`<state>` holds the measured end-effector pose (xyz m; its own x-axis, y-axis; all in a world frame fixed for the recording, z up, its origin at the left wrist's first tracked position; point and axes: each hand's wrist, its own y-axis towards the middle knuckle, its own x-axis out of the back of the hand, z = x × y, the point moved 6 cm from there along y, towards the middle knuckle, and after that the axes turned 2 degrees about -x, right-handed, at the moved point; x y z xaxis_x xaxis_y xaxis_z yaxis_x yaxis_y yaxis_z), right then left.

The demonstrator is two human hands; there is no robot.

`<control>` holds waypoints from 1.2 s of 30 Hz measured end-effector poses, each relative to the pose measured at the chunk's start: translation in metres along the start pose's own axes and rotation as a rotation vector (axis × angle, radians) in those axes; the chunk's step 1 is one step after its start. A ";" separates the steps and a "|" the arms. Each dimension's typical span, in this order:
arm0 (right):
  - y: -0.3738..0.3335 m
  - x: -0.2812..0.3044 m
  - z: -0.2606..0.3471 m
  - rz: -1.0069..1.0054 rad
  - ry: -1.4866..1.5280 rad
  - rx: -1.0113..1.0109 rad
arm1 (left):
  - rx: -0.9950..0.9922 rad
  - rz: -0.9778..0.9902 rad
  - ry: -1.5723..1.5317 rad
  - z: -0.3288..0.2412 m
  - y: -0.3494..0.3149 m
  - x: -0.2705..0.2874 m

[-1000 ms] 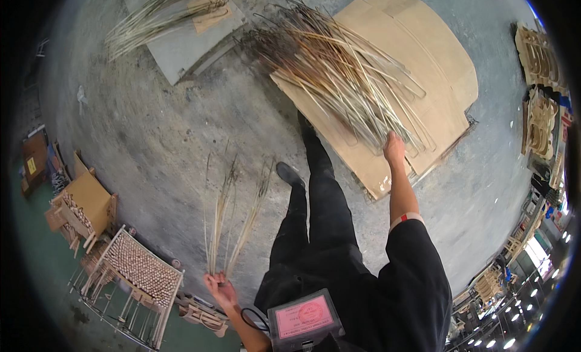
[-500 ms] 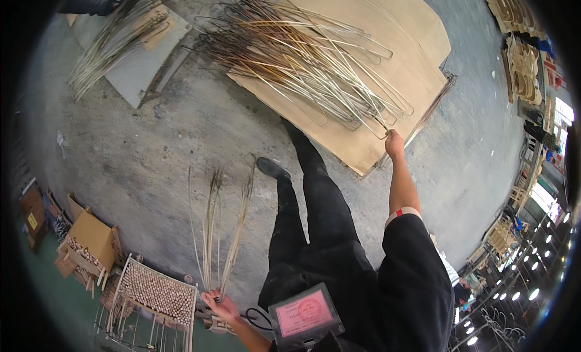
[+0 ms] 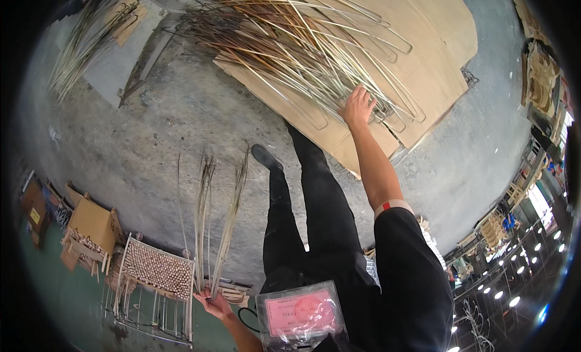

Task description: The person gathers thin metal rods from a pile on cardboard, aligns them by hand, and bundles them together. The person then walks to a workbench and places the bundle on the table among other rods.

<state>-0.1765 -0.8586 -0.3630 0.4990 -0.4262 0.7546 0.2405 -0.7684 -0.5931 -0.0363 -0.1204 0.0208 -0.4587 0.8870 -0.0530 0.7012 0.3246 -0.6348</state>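
Observation:
My left hand [image 3: 214,305], low and left of my body, is closed round the bent ends of a bunch of thin metal rods [image 3: 227,225]. Their long legs fan away from me above the floor. On the far side, my right hand [image 3: 358,107] rests over the near ends of a big pile of long U-bent metal rods [image 3: 302,58]. Its fingers are stretched and slightly apart, touching the rods; no rod shows clearly gripped. The pile runs from bright silver at the near right to brown and dark at the far left, lying on a cardboard sheet [image 3: 439,34].
A smaller heap of bent rods [image 3: 82,52] lies on a grey board [image 3: 115,80] at far left. At lower left stand a metal rack [image 3: 192,291] full of round wooden ends and a cardboard box [image 3: 91,222]. Wooden parts [image 3: 541,80] are stacked along the right.
My right hand has left the rod end at the pile's near right corner and moved left and farther out, its fingers opening. The left hand keeps its bunch.

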 end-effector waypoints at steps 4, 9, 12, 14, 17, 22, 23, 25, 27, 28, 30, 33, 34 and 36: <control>-0.003 -0.006 0.007 -0.012 0.095 0.077 | 0.002 0.025 0.070 0.002 -0.005 -0.017; -0.027 -0.018 -0.032 -0.087 0.326 0.212 | -0.019 0.108 0.043 -0.001 -0.004 -0.024; -0.059 -0.037 -0.096 -0.072 0.352 0.134 | -0.034 0.211 0.083 0.001 -0.002 -0.019; -0.087 -0.054 -0.142 -0.035 0.311 0.069 | -0.051 0.225 0.102 0.001 -0.002 -0.009; -0.097 -0.067 -0.162 -0.043 0.343 0.092 | -0.042 0.123 0.052 0.001 -0.006 0.016; -0.055 -0.040 -0.088 -0.134 0.270 0.091 | -0.064 0.094 0.068 0.000 -0.011 0.035; -0.047 -0.036 -0.068 -0.081 0.265 0.057 | -0.084 0.152 0.043 0.000 -0.013 0.032; -0.030 -0.022 -0.035 -0.062 0.280 0.025 | -0.081 0.166 0.024 0.002 -0.013 0.031; -0.024 -0.013 -0.026 -0.036 0.300 -0.037 | -0.078 0.187 0.025 0.005 -0.012 0.028; -0.028 -0.011 -0.028 -0.026 0.377 -0.023 | -0.086 0.197 0.041 0.005 -0.013 0.027; -0.045 -0.004 -0.051 -0.100 0.459 0.026 | -0.099 0.191 0.056 0.004 -0.012 0.028; -0.096 -0.005 -0.116 -0.093 0.450 0.037 | -0.086 0.181 0.059 0.002 -0.012 0.030; -0.112 -0.008 -0.139 -0.054 0.418 -0.023 | -0.080 0.197 0.054 0.002 -0.011 0.030; -0.148 -0.009 -0.170 -0.040 0.443 -0.005 | -0.079 0.214 0.057 0.002 -0.010 0.031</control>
<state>-0.3575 -0.8225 -0.2343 0.0843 -0.5582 0.8254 0.2478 -0.7906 -0.5600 -0.0582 -0.0969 0.0240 -0.2648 0.9548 -0.1350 0.8206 0.1496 -0.5516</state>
